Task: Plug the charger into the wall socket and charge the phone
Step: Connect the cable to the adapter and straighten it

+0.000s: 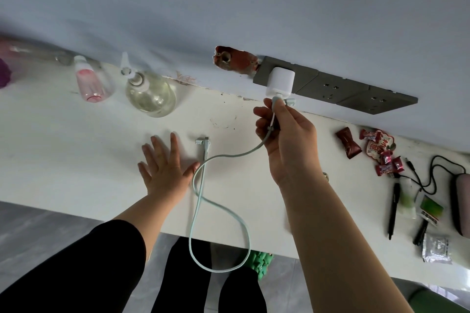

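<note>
1. Two bare hands are over the white table (76,150), which runs along a pale wall.
2. Up at the wall, the white charger (279,82) sits in the leftmost plate of a grey wall socket strip (338,89); whether it is pushed fully home I cannot tell.
3. Just below the charger, the right hand (284,132) has its fingers closed around the pale green cable (201,193) where the plug end meets the charger's underside.
4. From that hand the cable curves down, loops off the table's front edge, and comes back up onto the table.
5. Its free connector (202,140) lies flat on the tabletop, plugged into nothing.
6. Beside that connector, the left hand (165,162) rests palm-down with fingers spread, holding nothing; its thumb is just beside the cable.
7. No phone that I can pick out shows anywhere on the table.
8. Off to the left stand a clear pump bottle (150,91) and a pink bottle (91,81), near the wall.
9. Over on the right lie red candy wrappers (376,147), a black pen (393,211) and a black cord (432,173), well apart from both hands.
10. Left of the socket strip, a rough reddish hole (235,60) is broken into the wall.
</note>
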Demonstrator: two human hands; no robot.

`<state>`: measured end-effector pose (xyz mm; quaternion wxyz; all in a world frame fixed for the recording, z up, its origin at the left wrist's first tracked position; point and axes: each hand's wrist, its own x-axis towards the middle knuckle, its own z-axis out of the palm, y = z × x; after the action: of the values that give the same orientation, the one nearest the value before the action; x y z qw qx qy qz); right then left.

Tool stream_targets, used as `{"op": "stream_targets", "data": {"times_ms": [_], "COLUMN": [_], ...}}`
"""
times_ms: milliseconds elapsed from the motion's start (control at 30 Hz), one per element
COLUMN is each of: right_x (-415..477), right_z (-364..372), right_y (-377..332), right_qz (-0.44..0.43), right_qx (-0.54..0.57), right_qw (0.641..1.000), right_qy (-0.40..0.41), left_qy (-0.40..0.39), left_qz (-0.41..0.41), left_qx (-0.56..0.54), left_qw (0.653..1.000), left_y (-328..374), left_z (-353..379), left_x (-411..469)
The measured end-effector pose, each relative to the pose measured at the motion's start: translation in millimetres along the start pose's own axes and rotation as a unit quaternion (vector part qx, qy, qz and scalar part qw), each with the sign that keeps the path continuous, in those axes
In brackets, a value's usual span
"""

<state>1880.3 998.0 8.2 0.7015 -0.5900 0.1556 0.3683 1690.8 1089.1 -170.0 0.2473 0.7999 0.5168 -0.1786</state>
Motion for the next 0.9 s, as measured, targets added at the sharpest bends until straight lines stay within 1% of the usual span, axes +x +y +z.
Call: {"op": "stream_targets", "data": {"times_ms": [300, 433, 500, 533, 600, 633, 667, 733, 767, 800, 833, 900], "right_x": [3, 7, 6, 3, -6, -11, -17, -30, -34, -35, -33, -21], "right_z": [0, -10, -22, -29, -39, -41, -40, -27, -17, -5, 8, 33], "right_y": [-4, -2, 7, 16, 40, 55, 70, 97, 107, 116, 122, 130], "right_qz": [0.000, -0.002, 0.016, 0.035, 0.084, 0.112, 0.142, 0.187, 0.184, 0.161, 0.124, 0.049], "right_qx": [-0.026, -0.038, -0.049, -0.059, -0.115, -0.174, -0.236, -0.320, -0.342, -0.356, -0.370, -0.405], "right_qw": [1.000, 0.999, 0.998, 0.997, 0.990, 0.977, 0.960, 0.928, 0.919, 0.915, 0.914, 0.910], "right_qy": [-0.010, -0.037, -0.040, -0.026, 0.025, 0.043, 0.040, -0.029, -0.072, -0.101, -0.109, -0.080], "left_qy": [-0.008, -0.014, -0.023, -0.029, -0.038, -0.041, -0.044, -0.047, -0.047, -0.045, -0.044, -0.044], "left_qz": [-0.006, -0.005, -0.002, 0.000, 0.004, 0.007, 0.010, 0.011, 0.010, 0.008, 0.006, 0.002], "left_qx": [-0.002, -0.004, -0.005, -0.006, -0.006, -0.006, -0.006, -0.007, -0.007, -0.006, -0.008, -0.017], "left_qw": [1.000, 1.000, 1.000, 1.000, 0.999, 0.999, 0.999, 0.999, 0.999, 0.999, 0.999, 0.999], "left_y": [-2, -2, -2, -2, -2, -2, -2, -2, -2, -3, -3, -5], "left_z": [2, 0, -3, -5, -8, -9, -10, -10, -9, -9, -8, -7], "left_x": [4, 4, 3, 3, 2, 2, 2, 2, 2, 1, 1, 2]}}
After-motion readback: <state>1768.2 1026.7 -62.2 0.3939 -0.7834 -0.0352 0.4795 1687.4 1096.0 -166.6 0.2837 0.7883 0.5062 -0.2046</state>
